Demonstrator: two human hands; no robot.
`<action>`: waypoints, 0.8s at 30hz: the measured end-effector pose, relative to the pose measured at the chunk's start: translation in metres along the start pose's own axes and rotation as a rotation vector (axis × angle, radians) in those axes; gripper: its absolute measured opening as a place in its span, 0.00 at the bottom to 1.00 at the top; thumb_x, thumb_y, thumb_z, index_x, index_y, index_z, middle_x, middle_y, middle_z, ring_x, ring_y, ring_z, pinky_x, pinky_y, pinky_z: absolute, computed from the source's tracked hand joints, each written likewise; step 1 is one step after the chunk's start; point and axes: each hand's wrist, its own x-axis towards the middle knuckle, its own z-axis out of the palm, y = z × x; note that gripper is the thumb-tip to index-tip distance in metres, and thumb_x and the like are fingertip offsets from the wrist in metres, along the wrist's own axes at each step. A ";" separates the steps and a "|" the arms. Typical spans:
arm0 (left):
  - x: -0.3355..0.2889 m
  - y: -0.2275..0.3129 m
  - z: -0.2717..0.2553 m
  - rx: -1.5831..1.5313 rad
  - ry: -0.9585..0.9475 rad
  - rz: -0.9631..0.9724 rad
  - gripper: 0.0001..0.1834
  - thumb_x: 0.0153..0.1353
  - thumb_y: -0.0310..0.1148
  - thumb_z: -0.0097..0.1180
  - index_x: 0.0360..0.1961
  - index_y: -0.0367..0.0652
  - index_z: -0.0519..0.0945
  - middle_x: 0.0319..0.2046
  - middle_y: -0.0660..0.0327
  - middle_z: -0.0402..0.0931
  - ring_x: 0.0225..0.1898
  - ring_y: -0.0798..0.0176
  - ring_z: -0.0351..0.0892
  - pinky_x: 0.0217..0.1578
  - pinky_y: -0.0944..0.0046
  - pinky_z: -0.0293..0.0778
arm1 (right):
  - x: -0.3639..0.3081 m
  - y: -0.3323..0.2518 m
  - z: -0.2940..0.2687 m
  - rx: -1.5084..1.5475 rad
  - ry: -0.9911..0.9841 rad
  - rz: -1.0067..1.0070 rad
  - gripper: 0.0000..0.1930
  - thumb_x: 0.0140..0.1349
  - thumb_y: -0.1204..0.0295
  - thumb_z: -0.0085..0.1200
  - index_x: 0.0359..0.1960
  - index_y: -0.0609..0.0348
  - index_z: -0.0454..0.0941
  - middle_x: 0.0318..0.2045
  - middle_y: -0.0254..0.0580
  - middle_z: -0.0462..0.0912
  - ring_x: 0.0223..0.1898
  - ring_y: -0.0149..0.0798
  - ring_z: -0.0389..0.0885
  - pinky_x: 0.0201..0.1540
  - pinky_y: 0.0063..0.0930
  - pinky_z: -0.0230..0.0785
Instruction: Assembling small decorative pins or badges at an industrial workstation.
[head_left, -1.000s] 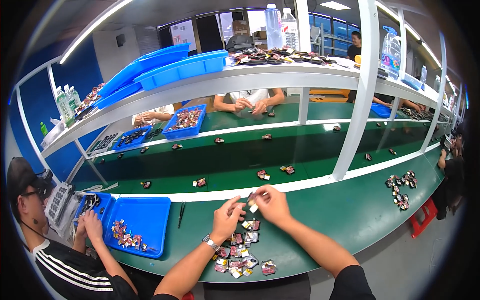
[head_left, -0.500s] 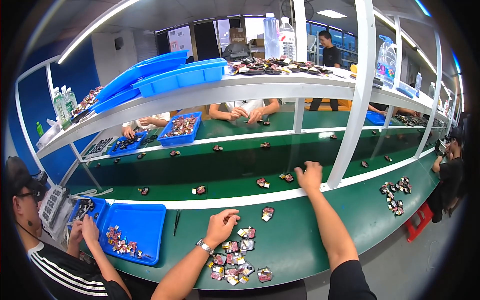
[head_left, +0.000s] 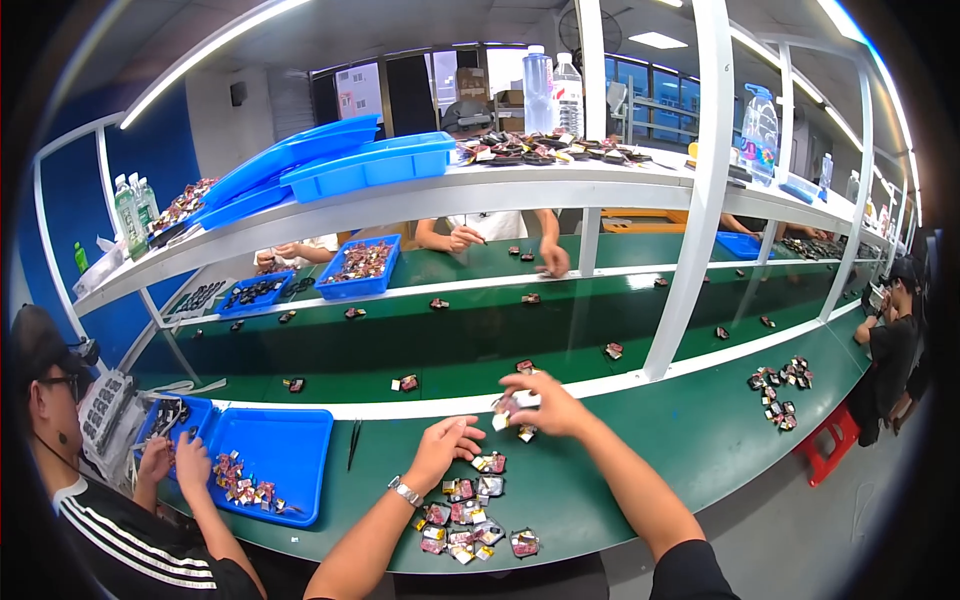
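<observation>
My right hand (head_left: 548, 405) is above the green bench, closed on a small electronic module (head_left: 505, 412) with a reddish circuit board and a white tab. Under it, partly covered, another such module (head_left: 527, 434) lies on the bench. My left hand (head_left: 445, 450), with a metal-banded watch on the wrist, rests with loosely bent, parted fingers and nothing visible in them. Close to its fingertips is the top of a cluster of modules (head_left: 463, 512), black-cased with red boards and yellow or white tabs. A single module (head_left: 524, 543) lies at the cluster's right side.
Beyond a white rail runs a dark green belt (head_left: 450, 350) carrying spaced modules. Left are a blue tray (head_left: 320, 470), black tweezers (head_left: 354, 445) and a co-worker (head_left: 110, 510). A white post (head_left: 690, 220) rises ahead. More modules (head_left: 780, 390) lie on the right.
My right hand has come back from the belt toward my left hand, now with a module in it. My left hand stays nearly in place. Across the belt, a person's hand has reached forward.
</observation>
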 end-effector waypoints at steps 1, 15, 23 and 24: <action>-0.003 0.004 0.000 -0.189 -0.099 -0.093 0.23 0.72 0.42 0.43 0.55 0.32 0.73 0.43 0.54 0.79 0.36 0.68 0.80 0.37 0.69 0.76 | -0.001 -0.019 0.008 0.055 -0.100 -0.012 0.35 0.44 0.74 0.69 0.59 0.52 0.72 0.47 0.40 0.80 0.54 0.44 0.72 0.59 0.36 0.65; 0.002 -0.005 -0.008 -0.264 -0.099 -0.158 0.17 0.70 0.30 0.46 0.57 0.36 0.71 0.45 0.58 0.77 0.47 0.64 0.79 0.49 0.62 0.79 | -0.022 -0.040 0.051 -0.110 -0.097 -0.104 0.25 0.51 0.82 0.48 0.54 0.55 0.76 0.59 0.46 0.70 0.62 0.49 0.65 0.63 0.40 0.62; -0.001 -0.003 -0.001 -0.283 -0.059 -0.113 0.13 0.70 0.27 0.45 0.53 0.36 0.71 0.45 0.57 0.77 0.47 0.64 0.79 0.49 0.61 0.80 | -0.022 -0.042 0.055 -0.211 0.006 -0.168 0.16 0.53 0.72 0.63 0.45 0.53 0.80 0.54 0.43 0.74 0.57 0.48 0.71 0.59 0.40 0.66; -0.001 -0.003 0.000 -0.259 -0.062 -0.109 0.13 0.69 0.27 0.45 0.53 0.35 0.71 0.44 0.58 0.77 0.45 0.66 0.79 0.49 0.62 0.80 | -0.022 -0.040 0.057 -0.210 0.007 -0.164 0.16 0.53 0.72 0.63 0.45 0.53 0.80 0.54 0.43 0.74 0.57 0.48 0.71 0.59 0.40 0.66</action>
